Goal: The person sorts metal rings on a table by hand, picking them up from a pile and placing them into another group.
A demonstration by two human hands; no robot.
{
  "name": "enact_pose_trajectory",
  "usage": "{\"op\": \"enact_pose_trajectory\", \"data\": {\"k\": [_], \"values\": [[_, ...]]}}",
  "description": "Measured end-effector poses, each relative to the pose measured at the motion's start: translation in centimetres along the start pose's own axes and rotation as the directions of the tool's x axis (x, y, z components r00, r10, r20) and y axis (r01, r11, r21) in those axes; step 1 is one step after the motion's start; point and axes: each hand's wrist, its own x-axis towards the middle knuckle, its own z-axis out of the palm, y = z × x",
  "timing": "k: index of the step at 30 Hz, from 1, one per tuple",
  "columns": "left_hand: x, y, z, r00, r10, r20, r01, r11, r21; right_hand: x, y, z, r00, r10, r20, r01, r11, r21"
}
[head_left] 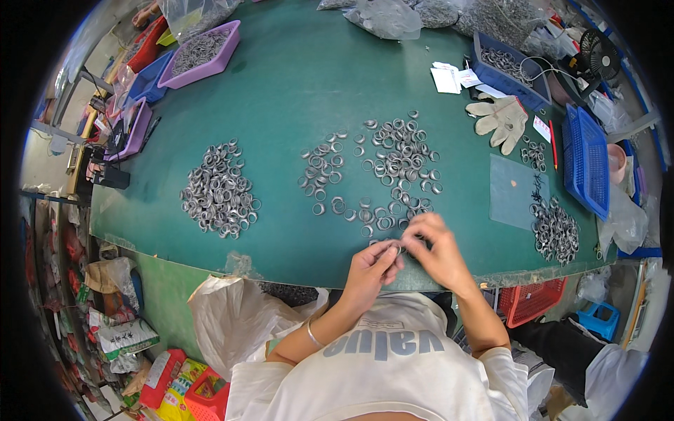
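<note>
Grey rings (219,193), green tabletop (295,91)

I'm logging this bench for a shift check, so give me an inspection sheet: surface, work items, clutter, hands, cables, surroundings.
Surface: green tabletop, partly covered.
Work items: grey rings in loose piles at left, middle and right.
Clutter: pale glove, white papers and red pencil-like stick at right.
Hands: left hand pinches a ring; right hand beside it, blurred, grip unclear.
Cables: white cable near the blue bin, far right.
Surroundings: fan at far right; red basket below the near edge.
</note>
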Motion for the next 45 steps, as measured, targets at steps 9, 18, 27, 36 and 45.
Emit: {"op": "enact_pose_trajectory", "data": {"k": [9, 18, 27, 36, 45], "values": [[-1.0, 0.0, -0.3, 0.999, -0.010, 0.039, 0.013, 0.998, -0.056, 2.1, 1.0, 0.7, 0.979, -0.188, -0.081, 0.098, 0.777, -0.622], [0.1, -1.0, -1.2, 0.999, 0.031, 0.040, -0.025, 0.992, -0.121, -0.2, -1.5, -0.9, 0.944, -0.250, 0.215, 0.274, 0.957, -0.092], [-0.8, 0.4, 0.3, 0.990, -0.137, -0.029, 0.135, 0.989, -0.060, 3.6, 3.0, -0.6, 0.971, -0.233, 0.059, 0.210, 0.703, -0.679], [-0.6, 0.0, 0.4, 0.997, 0.073, -0.023, -0.069, 0.987, 0.143, -1.8, -0.2, 0.7, 0.905, 0.323, 0.276, -0.398, 0.872, 0.285], [-0.8, 0.3, -0.2, 0.986, -0.166, -0.016, 0.165, 0.984, -0.065, 2.1, 2.4, -2.5, 0.970, -0.239, -0.049, 0.164, 0.785, -0.597]]}}
